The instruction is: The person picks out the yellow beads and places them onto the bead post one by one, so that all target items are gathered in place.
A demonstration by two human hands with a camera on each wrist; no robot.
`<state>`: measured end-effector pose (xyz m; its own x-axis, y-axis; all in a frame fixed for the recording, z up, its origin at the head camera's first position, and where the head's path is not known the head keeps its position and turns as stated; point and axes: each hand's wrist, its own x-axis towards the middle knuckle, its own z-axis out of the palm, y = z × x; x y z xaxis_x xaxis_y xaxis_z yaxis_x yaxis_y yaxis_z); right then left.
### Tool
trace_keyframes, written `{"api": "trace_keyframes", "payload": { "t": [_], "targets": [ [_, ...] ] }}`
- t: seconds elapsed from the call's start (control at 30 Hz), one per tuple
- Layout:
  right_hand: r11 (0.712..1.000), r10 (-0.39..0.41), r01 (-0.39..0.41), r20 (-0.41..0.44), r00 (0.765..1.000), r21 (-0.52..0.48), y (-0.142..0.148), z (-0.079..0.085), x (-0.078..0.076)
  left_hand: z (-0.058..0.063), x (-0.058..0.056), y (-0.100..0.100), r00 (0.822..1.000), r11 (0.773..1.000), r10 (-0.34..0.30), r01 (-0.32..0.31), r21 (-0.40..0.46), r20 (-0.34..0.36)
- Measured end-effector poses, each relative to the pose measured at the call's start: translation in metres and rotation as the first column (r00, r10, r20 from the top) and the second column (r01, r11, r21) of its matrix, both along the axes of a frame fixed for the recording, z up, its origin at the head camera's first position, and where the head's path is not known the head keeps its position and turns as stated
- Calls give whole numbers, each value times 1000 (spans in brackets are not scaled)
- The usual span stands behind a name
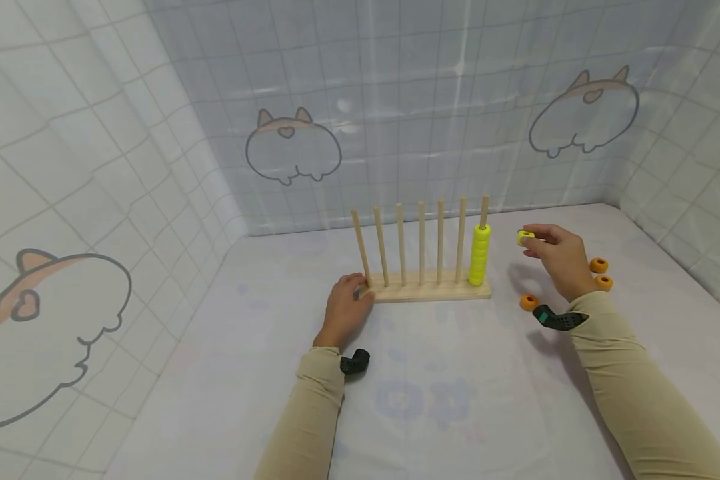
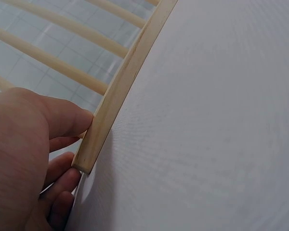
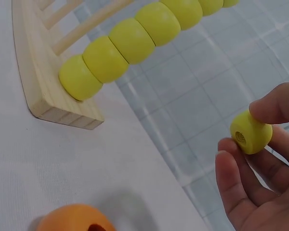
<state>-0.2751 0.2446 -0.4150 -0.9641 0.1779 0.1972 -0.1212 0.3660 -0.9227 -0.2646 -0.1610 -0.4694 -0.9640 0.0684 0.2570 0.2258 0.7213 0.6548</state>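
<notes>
A wooden rack (image 1: 426, 293) with several upright pegs stands on the table. Its rightmost peg carries a stack of yellow beads (image 1: 479, 257), with bare wood showing above them. My left hand (image 1: 345, 310) grips the left end of the base, thumb in front and fingers behind, as the left wrist view shows. Right of the stack, my right hand (image 1: 559, 257) pinches a yellow bead (image 3: 251, 133) between thumb and fingers, above the table and apart from the rack. The bead's hole is visible in the right wrist view.
An orange bead (image 1: 529, 303) lies right of the rack, below my right hand. Two more, an upper orange bead (image 1: 599, 265) and a lower orange bead (image 1: 603, 283), lie beyond that hand. A tiled-pattern curtain (image 1: 396, 120) rises behind the table.
</notes>
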Motion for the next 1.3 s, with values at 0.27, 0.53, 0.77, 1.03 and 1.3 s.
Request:
{"api": "trace_keyframes", "payload": {
  "t": [0.27,0.53,0.77,1.03,1.3],
  "targets": [
    [999,26,-27,-23,999,-38,-1,1,-1,1,0,0,1000,1000,-2,2,7,-1],
    [998,44,-45,-19,999,-51,-1,2,-1,1,0,-1,1000,1000,0,0,13,-3],
    [995,53,-55,-32,998,-87,0,2,2,-2,1,0,1000,1000,-3,3,25,5],
    [987,80,-86,-54,995,-135,-1,3,0,-2,1,0,1000,999,-2,2,45,3],
    [986,103,-112,-77,992,-122,-3,5,2,-2,0,-1,1000,999,-9,9,31,0]
  ]
}}
